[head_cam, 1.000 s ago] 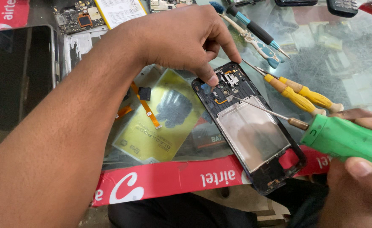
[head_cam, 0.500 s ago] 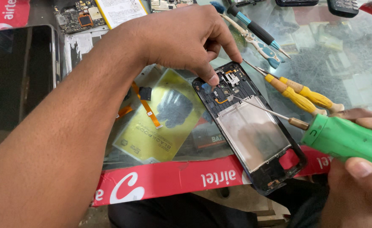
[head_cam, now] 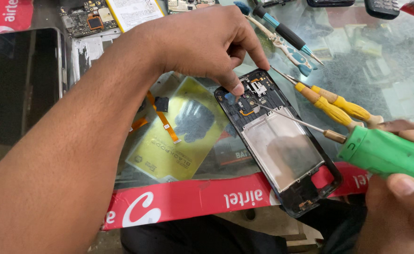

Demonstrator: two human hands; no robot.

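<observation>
An opened black phone frame [head_cam: 282, 146] with a bare metal plate lies tilted on the glass tabletop. My left hand [head_cam: 207, 42] reaches in from the left and presses its thumb and fingertips on the frame's upper end, holding it down. My right hand [head_cam: 400, 207] at the lower right grips a green-handled screwdriver [head_cam: 386, 153]. Its thin shaft crosses the frame, and the tip rests near a small part at the frame's top.
Two yellow-handled screwdrivers [head_cam: 334, 106] and a black-and-teal one [head_cam: 287, 35] lie right of the frame. A yellow sheet [head_cam: 179, 141] with orange flex cables sits to the left. A dark phone screen [head_cam: 19, 89], a circuit board [head_cam: 87, 16] and a red-edged table border [head_cam: 183, 200] surround them.
</observation>
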